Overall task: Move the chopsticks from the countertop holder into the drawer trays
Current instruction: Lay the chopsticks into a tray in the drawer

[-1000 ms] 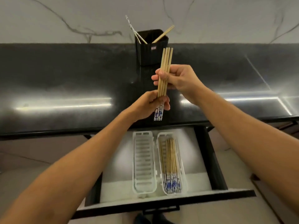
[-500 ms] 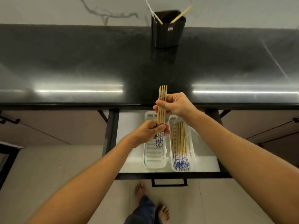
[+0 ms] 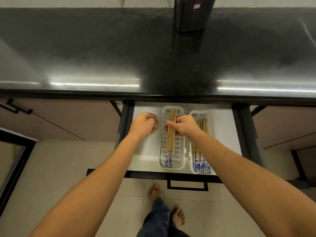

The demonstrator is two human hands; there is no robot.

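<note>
My right hand [image 3: 183, 126] grips a bundle of bamboo chopsticks [image 3: 171, 144] with blue-and-white ends, laid lengthwise in the left white slotted tray [image 3: 181, 147] of the open drawer. My left hand [image 3: 144, 124] hovers just left of that tray, fingers loosely curled, holding nothing. The right tray [image 3: 196, 115] holds several more chopsticks [image 3: 200, 161] of the same kind, partly hidden by my right forearm. The black holder [image 3: 191, 16] stands at the back of the dark countertop, its top cut off by the frame edge.
The drawer [image 3: 147, 161] has a white liner, dark side rails and a black front handle [image 3: 187, 185]. The glossy countertop edge [image 3: 153, 95] overhangs the drawer's rear. My bare feet [image 3: 177, 218] stand on the tiled floor below.
The chopstick bundle went down from in front of the counter into the left tray. My left hand let go of it and moved off to the left. The camera tilted further down.
</note>
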